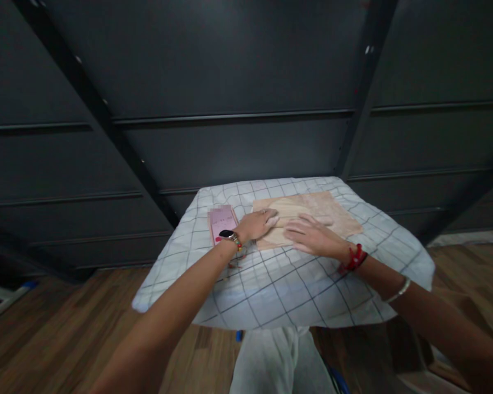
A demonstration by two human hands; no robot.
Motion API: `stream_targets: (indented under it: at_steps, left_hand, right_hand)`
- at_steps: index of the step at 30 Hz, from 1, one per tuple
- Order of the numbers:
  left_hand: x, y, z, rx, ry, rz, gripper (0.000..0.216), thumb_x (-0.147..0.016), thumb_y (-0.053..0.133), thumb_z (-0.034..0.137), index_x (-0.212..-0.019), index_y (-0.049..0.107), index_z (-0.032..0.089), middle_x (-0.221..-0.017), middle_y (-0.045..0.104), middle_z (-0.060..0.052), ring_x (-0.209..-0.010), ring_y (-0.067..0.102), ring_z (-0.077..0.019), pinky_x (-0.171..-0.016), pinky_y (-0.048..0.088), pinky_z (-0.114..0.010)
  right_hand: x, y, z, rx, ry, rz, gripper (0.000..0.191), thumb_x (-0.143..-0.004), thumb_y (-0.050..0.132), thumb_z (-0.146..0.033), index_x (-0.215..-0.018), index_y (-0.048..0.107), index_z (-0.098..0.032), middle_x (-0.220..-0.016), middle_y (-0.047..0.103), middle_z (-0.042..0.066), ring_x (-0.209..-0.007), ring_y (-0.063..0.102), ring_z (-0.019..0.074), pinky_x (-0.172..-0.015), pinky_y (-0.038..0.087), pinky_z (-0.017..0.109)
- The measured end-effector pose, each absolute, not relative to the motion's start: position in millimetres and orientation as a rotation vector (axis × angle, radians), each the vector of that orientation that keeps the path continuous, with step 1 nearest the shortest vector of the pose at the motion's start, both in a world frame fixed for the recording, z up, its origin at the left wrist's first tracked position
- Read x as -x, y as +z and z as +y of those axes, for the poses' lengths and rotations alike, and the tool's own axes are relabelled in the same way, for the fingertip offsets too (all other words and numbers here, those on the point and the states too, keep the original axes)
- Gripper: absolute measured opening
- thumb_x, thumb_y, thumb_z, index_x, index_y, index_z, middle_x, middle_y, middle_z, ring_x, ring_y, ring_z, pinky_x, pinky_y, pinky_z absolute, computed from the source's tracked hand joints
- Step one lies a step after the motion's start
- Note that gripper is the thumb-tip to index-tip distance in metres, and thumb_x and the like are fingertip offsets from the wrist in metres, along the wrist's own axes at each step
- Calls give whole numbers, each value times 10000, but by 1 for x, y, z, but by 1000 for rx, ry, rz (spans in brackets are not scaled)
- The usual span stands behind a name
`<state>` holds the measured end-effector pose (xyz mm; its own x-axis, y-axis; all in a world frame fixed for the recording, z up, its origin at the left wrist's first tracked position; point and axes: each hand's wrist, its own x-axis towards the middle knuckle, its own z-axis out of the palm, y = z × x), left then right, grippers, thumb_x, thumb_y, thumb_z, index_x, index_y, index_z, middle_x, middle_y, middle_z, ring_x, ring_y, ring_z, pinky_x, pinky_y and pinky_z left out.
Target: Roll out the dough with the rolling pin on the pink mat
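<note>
A light tan folded cloth (326,210) lies flat on a small table covered by a white checked tablecloth (271,284). My left hand (258,223) rests on the cloth's near left part, fingers curled together and pressing down. My right hand (312,235) lies flat on the cloth's near edge, fingers stretched out toward the left. A pink phone (222,220) lies on the tablecloth just left of my left hand. My left wrist wears a watch, my right wrist red bands and a silver bangle.
A dark panelled wall (238,109) with slanted metal beams stands right behind the table. Wooden floor (57,328) spreads around it. My legs in light trousers (275,361) show under the table's front edge.
</note>
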<state>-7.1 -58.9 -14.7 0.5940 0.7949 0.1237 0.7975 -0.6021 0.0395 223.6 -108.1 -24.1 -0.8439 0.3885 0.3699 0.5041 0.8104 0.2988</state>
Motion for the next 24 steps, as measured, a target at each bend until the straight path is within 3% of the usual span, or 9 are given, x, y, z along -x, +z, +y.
stream_targets:
  at_steps: [5, 8, 20, 24]
  left_hand:
    - [2, -22, -59, 2629, -281, -1431, 463, -980, 205, 439, -1241, 509, 207, -1152, 615, -74, -1003, 592, -215, -771, 446, -284]
    - [1, -29, -60, 2536, -419, -1475, 441, -983, 225, 406, -1211, 538, 195, -1064, 647, -75, -962, 606, -213, -789, 439, -292]
    - [16, -30, -55, 2614, -634, -1437, 414, -992, 236, 329, -1210, 543, 155, -1133, 634, -80, -1005, 599, -197, -855, 439, -291]
    - [16, -33, -53, 2619, -602, -1404, 427, -994, 230, 362, -1221, 538, 173, -1093, 648, -80, -968, 613, -196, -817, 448, -283]
  right_hand:
    - [-229, -28, -113, 611, -674, -2766, 240, -928, 421, -158, -1115, 571, -163, -1084, 616, 80, -1048, 516, 193, -975, 334, 414]
    - [-228, -29, -110, 563, -748, -2768, 230, -934, 390, -124, -1058, 583, -149, -980, 627, 75, -938, 540, 182, -896, 378, 386]
    - [-223, -33, -111, 475, -907, -2758, 252, -935, 357, -90, -1100, 542, -137, -876, 620, 51, -810, 535, 157, -751, 396, 318]
    - [-216, -31, -111, 473, -921, -2739, 219, -940, 357, -106, -982, 569, -141, -796, 601, 41, -742, 513, 152, -703, 377, 308]
